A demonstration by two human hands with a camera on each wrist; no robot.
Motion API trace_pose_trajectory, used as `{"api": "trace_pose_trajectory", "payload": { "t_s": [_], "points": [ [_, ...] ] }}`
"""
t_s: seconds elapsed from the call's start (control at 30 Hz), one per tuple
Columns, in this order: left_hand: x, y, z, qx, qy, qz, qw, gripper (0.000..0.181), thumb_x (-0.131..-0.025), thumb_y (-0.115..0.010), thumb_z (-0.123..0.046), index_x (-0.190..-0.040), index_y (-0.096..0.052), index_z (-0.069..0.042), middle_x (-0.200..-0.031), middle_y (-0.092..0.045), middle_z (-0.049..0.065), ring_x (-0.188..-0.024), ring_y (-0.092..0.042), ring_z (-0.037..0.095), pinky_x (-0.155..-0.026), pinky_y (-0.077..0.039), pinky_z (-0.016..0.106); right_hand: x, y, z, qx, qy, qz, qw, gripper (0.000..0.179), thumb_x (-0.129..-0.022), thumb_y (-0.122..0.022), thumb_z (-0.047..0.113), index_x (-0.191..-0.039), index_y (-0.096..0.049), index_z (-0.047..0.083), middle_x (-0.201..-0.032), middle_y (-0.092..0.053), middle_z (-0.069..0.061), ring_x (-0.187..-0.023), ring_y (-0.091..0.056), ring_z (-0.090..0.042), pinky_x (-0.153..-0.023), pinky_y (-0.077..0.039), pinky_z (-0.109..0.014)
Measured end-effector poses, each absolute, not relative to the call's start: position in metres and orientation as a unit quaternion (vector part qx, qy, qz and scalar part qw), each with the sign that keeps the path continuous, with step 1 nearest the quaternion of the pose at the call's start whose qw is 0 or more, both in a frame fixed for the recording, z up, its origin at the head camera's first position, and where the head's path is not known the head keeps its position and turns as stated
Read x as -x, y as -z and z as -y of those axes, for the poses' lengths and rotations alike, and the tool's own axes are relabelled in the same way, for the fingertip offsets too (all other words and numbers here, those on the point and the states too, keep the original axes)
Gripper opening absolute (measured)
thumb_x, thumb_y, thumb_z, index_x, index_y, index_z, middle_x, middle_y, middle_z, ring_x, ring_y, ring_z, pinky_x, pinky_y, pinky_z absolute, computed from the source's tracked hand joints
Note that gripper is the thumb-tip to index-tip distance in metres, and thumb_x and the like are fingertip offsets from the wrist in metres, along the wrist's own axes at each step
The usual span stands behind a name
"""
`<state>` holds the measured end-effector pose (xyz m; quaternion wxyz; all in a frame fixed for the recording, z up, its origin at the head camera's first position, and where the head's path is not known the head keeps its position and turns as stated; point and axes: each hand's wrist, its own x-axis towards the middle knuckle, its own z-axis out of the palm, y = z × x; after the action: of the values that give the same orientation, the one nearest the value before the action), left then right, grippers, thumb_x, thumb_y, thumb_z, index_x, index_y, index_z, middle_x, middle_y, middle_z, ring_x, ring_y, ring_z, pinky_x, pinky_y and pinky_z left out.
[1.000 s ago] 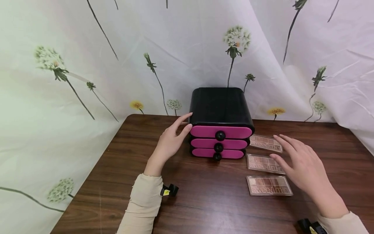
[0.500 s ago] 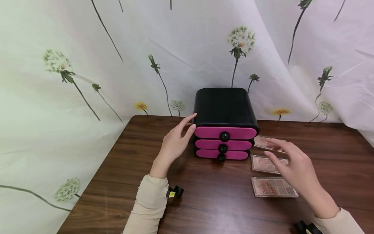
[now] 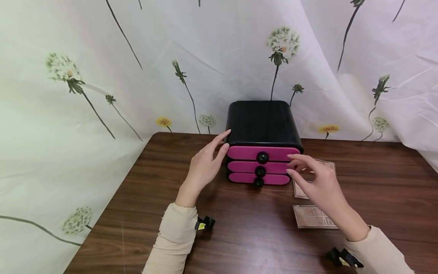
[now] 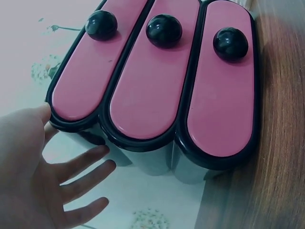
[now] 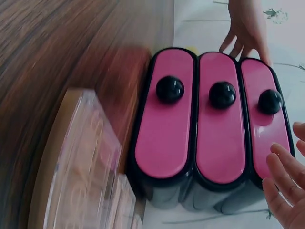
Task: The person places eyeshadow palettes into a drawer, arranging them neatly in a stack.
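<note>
A black drawer box (image 3: 262, 121) with three pink drawer fronts and round black knobs stands at the back of the table; all its drawers are closed. My left hand (image 3: 203, 161) rests its thumb and a fingertip on the box's left side, the other fingers spread, as the left wrist view (image 4: 28, 162) also shows. Just in front of the box's right end hovers my right hand (image 3: 319, 184), fingers loosely bent and holding nothing; whether a fingertip touches the pink front (image 5: 167, 129) I cannot tell. Beneath that hand lie three clear-lidded eyeshadow palettes (image 3: 309, 217), partly covered by it.
The brown wooden table (image 3: 239, 232) reaches back to a white cloth (image 3: 219, 57) printed with dandelions, which hangs right behind the box. A black wrist camera (image 3: 205, 223) sits on the left sleeve, another (image 3: 343, 258) on the right.
My right hand has moved left from over the palettes to the right end of the drawer fronts. The left hand stays at the box's side. The view has shifted slightly.
</note>
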<state>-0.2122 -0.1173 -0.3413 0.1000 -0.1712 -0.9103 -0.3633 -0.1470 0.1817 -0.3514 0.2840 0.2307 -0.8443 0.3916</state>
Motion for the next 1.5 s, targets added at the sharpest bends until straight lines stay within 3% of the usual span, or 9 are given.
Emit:
{"api": "trace_pose_trajectory", "payload": {
  "t_s": [0.33,0.67,0.93,1.27,1.5],
  "points": [
    [0.211,0.341,0.118,0.160,0.363,0.912,0.109,0.048,-0.103,-0.036,-0.057,-0.150,-0.039,-0.046,-0.136,-0.059,0.000,-0.118,-0.058,0.022,-0.084,-0.046,0.048,0.152,0.355,-0.151,-0.213,-0.420,0.849,0.240,0.037,-0.084,-0.077,0.001,-0.119,-0.066,0.009,-0.092,-0.071,0.004,-0.079,-0.064,-0.007,-0.069,-0.052,-0.022],
    [0.209,0.342,0.115,0.149,0.358,0.914,0.122,0.049,-0.103,-0.035,-0.057,-0.150,-0.040,-0.044,-0.137,-0.059,0.001,-0.118,-0.058,0.023,-0.081,-0.046,0.046,0.161,0.358,-0.133,-0.204,-0.446,0.842,0.223,0.038,-0.088,-0.076,0.007,-0.124,-0.064,0.012,-0.096,-0.073,-0.001,-0.085,-0.067,-0.012,-0.074,-0.052,-0.023],
    [0.210,0.341,0.114,0.160,0.359,0.911,0.123,0.049,-0.103,-0.034,-0.057,-0.150,-0.039,-0.043,-0.137,-0.059,0.001,-0.116,-0.059,0.022,-0.076,-0.046,0.043,0.167,0.360,-0.128,-0.200,-0.453,0.835,0.240,0.036,-0.087,-0.076,0.006,-0.122,-0.066,0.012,-0.094,-0.072,-0.002,-0.084,-0.066,-0.012,-0.072,-0.050,-0.019],
    [0.212,0.341,0.112,0.167,0.371,0.906,0.120,0.049,-0.104,-0.035,-0.056,-0.151,-0.039,-0.043,-0.137,-0.059,0.003,-0.122,-0.057,0.027,-0.086,-0.047,0.049,0.169,0.359,-0.128,-0.200,-0.447,0.834,0.254,0.034,-0.086,-0.076,0.001,-0.118,-0.065,0.007,-0.091,-0.071,-0.005,-0.080,-0.064,-0.012,-0.069,-0.047,-0.015],
    [0.211,0.341,0.115,0.164,0.364,0.909,0.120,0.049,-0.104,-0.034,-0.057,-0.151,-0.039,-0.043,-0.137,-0.059,0.002,-0.120,-0.058,0.025,-0.081,-0.047,0.047,0.170,0.360,-0.127,-0.208,-0.448,0.831,0.256,0.033,-0.085,-0.076,0.000,-0.116,-0.066,0.007,-0.090,-0.071,-0.004,-0.079,-0.065,-0.012,-0.067,-0.045,-0.013]
  ]
}}
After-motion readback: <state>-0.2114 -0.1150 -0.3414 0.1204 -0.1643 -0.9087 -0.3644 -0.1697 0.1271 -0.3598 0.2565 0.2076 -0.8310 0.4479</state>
